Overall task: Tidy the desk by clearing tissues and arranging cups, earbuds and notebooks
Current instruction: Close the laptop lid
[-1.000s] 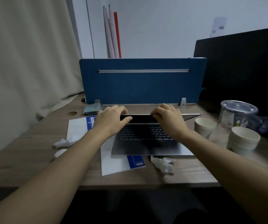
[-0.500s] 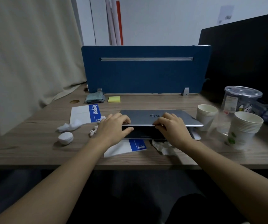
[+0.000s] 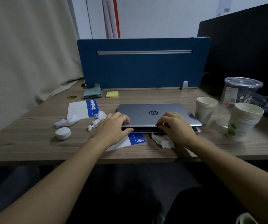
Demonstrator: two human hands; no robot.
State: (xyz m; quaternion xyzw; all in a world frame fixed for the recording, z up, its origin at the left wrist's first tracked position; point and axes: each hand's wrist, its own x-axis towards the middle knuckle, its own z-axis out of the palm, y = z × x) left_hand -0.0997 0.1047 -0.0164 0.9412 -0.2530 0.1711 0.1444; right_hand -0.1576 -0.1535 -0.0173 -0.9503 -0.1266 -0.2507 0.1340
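Wooden desk (image 3: 33, 143), blue divider (image 3: 143, 70), beige curtain (image 3: 24, 46)

A wood-grain counter (image 3: 33, 147) carries a silver laptop (image 3: 146, 111) at centre, partly over a blue-and-white notebook (image 3: 137, 139); a second notebook (image 3: 81, 108) lies left; crumpled tissues (image 3: 66, 122), an earbud case (image 3: 63, 133), paper cup stacks (image 3: 205, 109), yellow sticky notes (image 3: 112, 94), a folded cloth (image 3: 92, 92).
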